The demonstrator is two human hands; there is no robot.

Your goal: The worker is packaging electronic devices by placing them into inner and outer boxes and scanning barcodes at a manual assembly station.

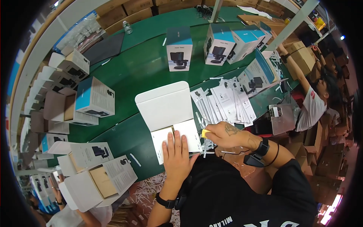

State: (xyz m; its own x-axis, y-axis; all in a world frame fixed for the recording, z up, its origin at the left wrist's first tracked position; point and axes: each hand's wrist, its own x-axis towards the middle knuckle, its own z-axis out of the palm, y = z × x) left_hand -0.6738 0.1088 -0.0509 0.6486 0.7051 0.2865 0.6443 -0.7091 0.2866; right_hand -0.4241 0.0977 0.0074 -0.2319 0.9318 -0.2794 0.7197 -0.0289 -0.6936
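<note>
A white carton (166, 106) lies in front of me at the table's near edge, its wide flap raised and tipped away. My left hand (177, 153) rests flat on its smaller flaps, fingers stretched out and slightly apart. Just right of the carton, my right hand (225, 134) is closed round a small yellow tool (205, 133); most of it is hidden in the fist, so its kind cannot be made out. Beyond that hand, a spread pile of white printed leaflets (227, 104) lies on the green table (140, 60). Thin white paper strips (207, 145) lie beside the carton.
Closed blue-and-white product boxes (179, 49) stand along the far side. Open cartons (104, 181) crowd the left, with another box (95, 96) behind them. A small bottle (127, 27) stands at the back. A person (314, 102) works at the right; paper strips litter the floor.
</note>
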